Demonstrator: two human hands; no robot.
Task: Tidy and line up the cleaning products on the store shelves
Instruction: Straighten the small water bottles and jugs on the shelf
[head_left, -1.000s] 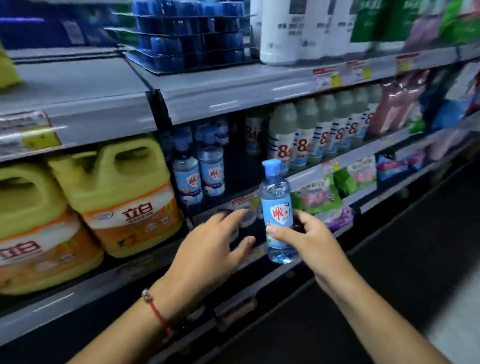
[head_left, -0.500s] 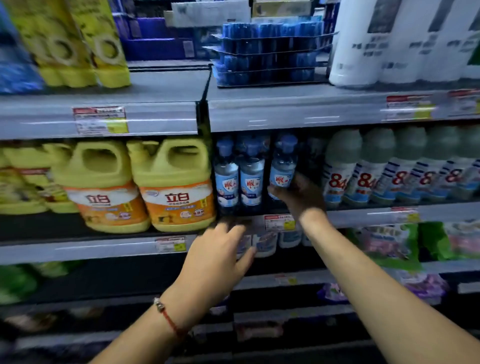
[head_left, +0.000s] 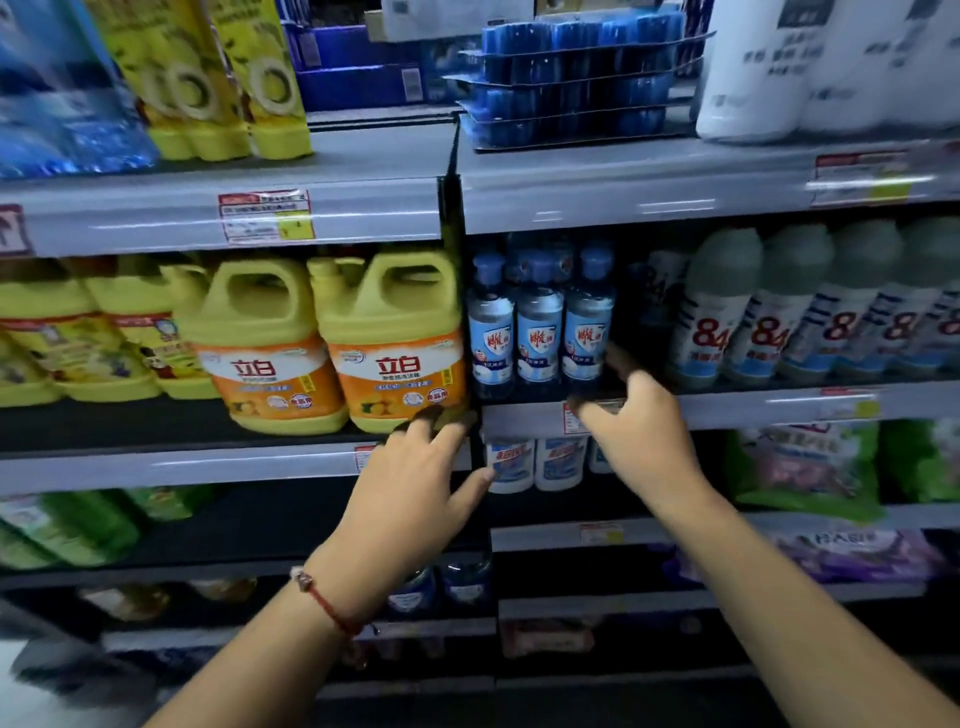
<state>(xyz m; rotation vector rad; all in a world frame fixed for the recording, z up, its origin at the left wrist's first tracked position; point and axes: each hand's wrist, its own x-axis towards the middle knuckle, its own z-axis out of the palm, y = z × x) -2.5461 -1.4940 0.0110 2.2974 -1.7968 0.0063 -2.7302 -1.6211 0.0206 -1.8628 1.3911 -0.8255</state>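
Note:
Three small clear bottles with blue caps stand side by side on the middle shelf (head_left: 753, 410), just right of the shelf divider. The rightmost bottle (head_left: 587, 332) stands upright in line with the other two (head_left: 514, 332). My right hand (head_left: 641, 436) hovers just below and to the right of it with loosely spread fingers; its thumb rises beside the bottle's lower right side and its forefinger lies over the price tag. My left hand (head_left: 415, 483) is spread open, with fingertips at the shelf edge under the nearest yellow jug (head_left: 395, 343).
Yellow detergent jugs (head_left: 254, 348) fill the shelf to the left. Grey-capped "84" bottles (head_left: 727, 312) stand to the right. Stacked blue trays (head_left: 571, 78) and white bottles (head_left: 753, 67) sit above. White bottles (head_left: 535, 462) and green pouches (head_left: 805, 467) are below.
My right hand set the blue-capped bottle into the row, let go and drew back down to the shelf edge. My left hand rose slightly toward the jug's base.

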